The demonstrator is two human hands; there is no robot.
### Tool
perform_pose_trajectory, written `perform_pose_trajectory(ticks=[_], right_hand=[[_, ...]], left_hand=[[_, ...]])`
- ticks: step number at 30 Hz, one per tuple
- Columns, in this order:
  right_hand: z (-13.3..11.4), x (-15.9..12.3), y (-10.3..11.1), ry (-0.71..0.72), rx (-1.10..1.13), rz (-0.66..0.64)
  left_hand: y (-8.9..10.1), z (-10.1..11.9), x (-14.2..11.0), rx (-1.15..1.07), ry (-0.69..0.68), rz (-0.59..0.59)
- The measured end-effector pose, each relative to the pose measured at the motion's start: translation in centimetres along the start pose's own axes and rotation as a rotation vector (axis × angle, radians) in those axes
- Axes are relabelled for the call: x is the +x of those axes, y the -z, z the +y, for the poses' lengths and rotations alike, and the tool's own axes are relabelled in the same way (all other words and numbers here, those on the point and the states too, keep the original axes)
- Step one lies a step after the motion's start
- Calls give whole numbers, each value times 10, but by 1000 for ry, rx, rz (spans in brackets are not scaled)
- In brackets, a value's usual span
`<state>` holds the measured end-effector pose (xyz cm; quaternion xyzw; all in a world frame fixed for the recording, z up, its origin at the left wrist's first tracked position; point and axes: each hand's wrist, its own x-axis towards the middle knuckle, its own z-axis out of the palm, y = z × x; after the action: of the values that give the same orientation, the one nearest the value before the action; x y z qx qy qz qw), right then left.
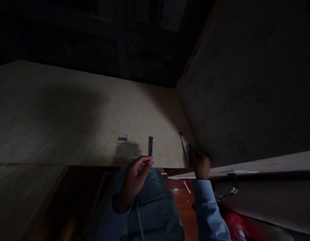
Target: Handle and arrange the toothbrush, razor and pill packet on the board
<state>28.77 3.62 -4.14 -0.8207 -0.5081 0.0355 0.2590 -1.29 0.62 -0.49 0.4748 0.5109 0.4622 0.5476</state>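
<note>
Right sleeve (pixel 211 207): long, pale blue, creased, reaching the wrist
Left sleeve (pixel 113 222): bluish, deep in shadow, loose at the cuff
Clothing over the lap (pixel 161 201): muted grey-blue, softly folded
Cord (pixel 139 217): thin, pale
Left hand (pixel 137 174), right hand (pixel 202 164): bare

readable text: honestly none I can make out | white tag (pixel 234 190) on the black cable (pixel 236 183), around 4 o'clock from center: way too small and dim to read | dark razor-like stick (pixel 151 146), near center toward 6 o'clock: pale marks by its lower end, just tiny blur tbh
</note>
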Motion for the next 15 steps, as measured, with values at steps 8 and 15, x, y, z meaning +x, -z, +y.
perform_pose_trajectory(ticks=[8,15], right_hand=[[21,-10,-4,188,160,61],[32,-17,-4,258,175,78]], left_hand=[[59,-20,35,265,-197,356],[102,-37,78,839,-327,463]])
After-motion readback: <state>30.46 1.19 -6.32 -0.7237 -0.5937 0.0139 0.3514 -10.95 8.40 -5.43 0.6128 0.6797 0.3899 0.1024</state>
